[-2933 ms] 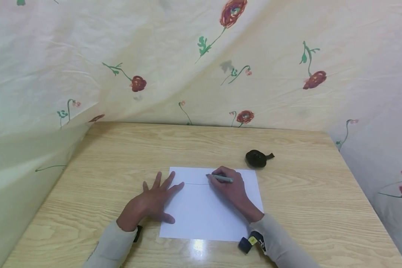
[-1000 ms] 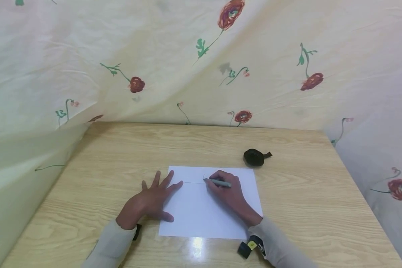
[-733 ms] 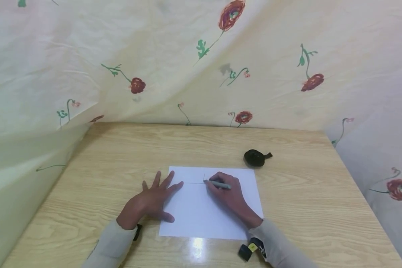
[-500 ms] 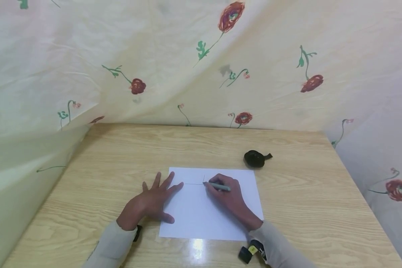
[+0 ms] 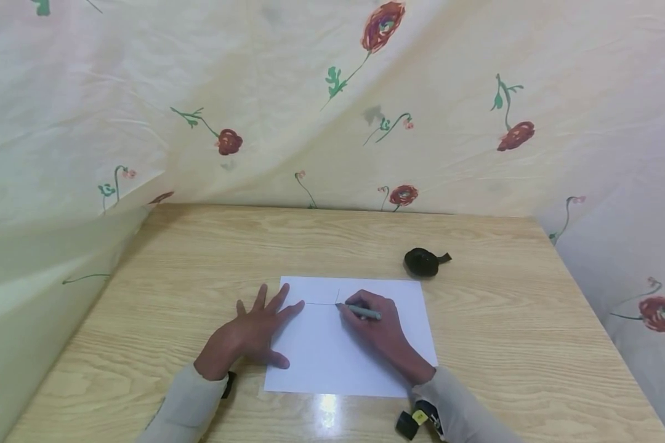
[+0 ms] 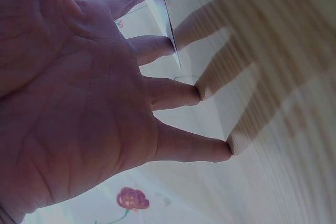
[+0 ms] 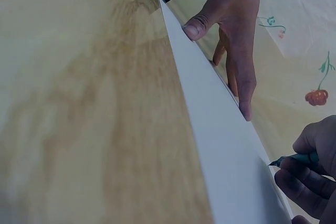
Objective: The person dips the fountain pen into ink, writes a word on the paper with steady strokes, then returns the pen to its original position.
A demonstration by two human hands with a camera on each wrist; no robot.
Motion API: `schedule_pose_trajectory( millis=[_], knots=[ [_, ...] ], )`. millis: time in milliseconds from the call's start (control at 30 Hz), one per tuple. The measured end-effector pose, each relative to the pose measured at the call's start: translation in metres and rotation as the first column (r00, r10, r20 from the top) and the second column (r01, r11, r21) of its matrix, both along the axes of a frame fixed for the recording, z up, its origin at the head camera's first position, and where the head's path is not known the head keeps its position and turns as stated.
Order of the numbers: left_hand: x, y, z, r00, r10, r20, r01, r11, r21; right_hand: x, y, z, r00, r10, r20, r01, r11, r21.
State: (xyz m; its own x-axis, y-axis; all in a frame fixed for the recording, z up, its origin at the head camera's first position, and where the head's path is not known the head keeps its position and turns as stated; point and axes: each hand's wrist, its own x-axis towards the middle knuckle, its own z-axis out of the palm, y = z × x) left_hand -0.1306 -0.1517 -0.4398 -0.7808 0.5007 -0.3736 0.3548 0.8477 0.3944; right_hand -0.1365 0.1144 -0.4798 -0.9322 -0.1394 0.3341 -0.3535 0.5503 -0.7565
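Observation:
A white sheet of paper [image 5: 321,351] lies on the wooden table, bearing a thin horizontal line and a short upright stroke near its top. My left hand [image 5: 249,335] rests with spread fingers over the sheet's left edge. In the left wrist view, the left hand [image 6: 89,93] has some fingertips on the paper [image 6: 160,9] and others on the wood. My right hand [image 5: 379,320] pinches a grey-green pen [image 5: 366,311], its tip at the foot of the upright stroke. The right wrist view shows the right hand [image 7: 315,166] gripping the pen [image 7: 299,159].
A round black object with a short tail [image 5: 422,263] sits on the wooden table [image 5: 493,295] beyond the sheet's top right corner. Flowered cloth [image 5: 277,111] hangs behind the table and along its sides. A dark device [image 5: 418,418] is strapped at the right wrist.
The right hand has shifted slightly left and then drawn the pen downward, and a short upright stroke now meets the horizontal line. The left hand stays in place.

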Motion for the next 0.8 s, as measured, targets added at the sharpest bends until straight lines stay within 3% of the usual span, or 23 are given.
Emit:
schedule_pose_trajectory(
  millis=[300,800],
  knots=[
    [0.000,-0.001,-0.003,1.000,-0.016,-0.016,0.016,1.000,0.005,0.005,0.000,-0.003,0.999,0.027,-0.023,-0.027,1.000,-0.015],
    [0.002,0.000,-0.005,1.000,-0.014,-0.026,0.014,1.000,0.004,0.011,-0.003,-0.007,0.999,0.010,-0.038,-0.009,1.000,0.024]
  ],
)
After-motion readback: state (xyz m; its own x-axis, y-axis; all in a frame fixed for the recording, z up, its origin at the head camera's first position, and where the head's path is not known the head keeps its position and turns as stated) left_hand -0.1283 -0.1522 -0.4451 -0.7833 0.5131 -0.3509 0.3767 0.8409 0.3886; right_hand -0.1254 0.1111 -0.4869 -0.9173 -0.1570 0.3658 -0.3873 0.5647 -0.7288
